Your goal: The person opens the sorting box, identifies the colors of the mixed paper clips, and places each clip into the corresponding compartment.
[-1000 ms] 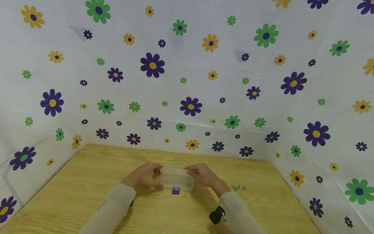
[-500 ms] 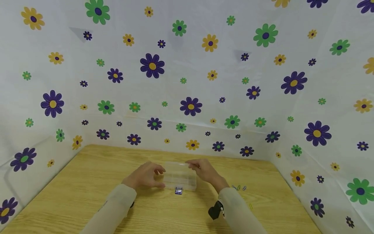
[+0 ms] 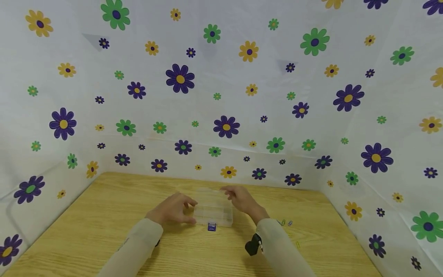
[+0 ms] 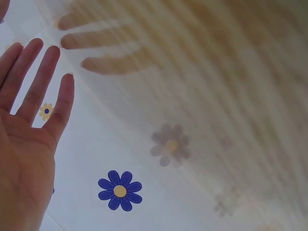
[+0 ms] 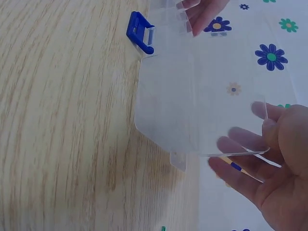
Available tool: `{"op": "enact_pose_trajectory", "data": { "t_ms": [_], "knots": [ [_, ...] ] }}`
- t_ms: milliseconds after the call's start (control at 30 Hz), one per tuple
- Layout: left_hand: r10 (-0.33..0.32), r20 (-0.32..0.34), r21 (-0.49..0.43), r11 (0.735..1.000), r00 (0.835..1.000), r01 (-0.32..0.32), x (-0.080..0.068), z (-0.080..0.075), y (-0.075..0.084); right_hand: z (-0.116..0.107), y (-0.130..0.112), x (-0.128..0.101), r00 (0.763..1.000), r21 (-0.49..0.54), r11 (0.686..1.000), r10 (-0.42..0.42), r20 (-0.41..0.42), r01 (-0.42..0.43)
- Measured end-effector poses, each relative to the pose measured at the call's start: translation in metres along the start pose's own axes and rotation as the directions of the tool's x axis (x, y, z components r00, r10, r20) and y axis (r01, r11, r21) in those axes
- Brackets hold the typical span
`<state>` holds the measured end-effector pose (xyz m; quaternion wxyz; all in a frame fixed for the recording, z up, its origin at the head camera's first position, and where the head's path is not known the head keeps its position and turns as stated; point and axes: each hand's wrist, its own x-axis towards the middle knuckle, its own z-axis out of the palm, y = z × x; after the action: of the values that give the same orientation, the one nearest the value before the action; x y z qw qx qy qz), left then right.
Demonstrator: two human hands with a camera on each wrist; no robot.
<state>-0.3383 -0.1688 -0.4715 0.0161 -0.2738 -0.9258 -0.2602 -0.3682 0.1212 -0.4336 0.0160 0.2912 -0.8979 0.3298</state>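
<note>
A clear plastic box [image 3: 213, 215] with a blue latch [image 3: 211, 227] lies on the wooden table [image 3: 104, 215] in front of me. Its clear lid [image 5: 192, 101] is raised, and my right hand [image 3: 231, 193] pinches the lid's free edge between thumb and fingers [image 5: 240, 166]. The blue latch [image 5: 140, 32] hangs loose at the box's front. My left hand [image 3: 187, 209] rests against the left end of the box with straight fingers [image 4: 43, 77], gripping nothing.
Several paper clips [image 3: 285, 222] lie on the table just right of my right forearm, and a yellow one [image 3: 297, 244] sits nearer me. Flower-patterned white sheeting [image 3: 225, 96] walls the table on three sides.
The box went from shut to having its lid swung up and back by my right hand. My left hand has loosened from around the box end to straight fingers.
</note>
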Motion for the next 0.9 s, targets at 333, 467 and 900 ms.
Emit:
{"op": "enact_pose_trajectory", "data": {
  "t_ms": [333,467,900],
  "knots": [
    [0.08,-0.002,0.025,0.997,0.997,-0.079,0.001,0.002,-0.003,0.004,-0.004,0.008,0.989,-0.145,0.989,-0.009,-0.146,-0.012],
    [0.095,-0.003,0.036,0.995,0.995,-0.095,0.002,0.002,-0.003,0.007,-0.001,0.008,0.999,-0.157,0.987,0.011,-0.044,-0.018],
    [0.027,-0.006,0.013,1.0,1.0,-0.027,0.001,0.005,-0.003,0.019,0.003,0.007,0.995,-0.161,0.983,0.092,0.035,-0.085]
  ]
}}
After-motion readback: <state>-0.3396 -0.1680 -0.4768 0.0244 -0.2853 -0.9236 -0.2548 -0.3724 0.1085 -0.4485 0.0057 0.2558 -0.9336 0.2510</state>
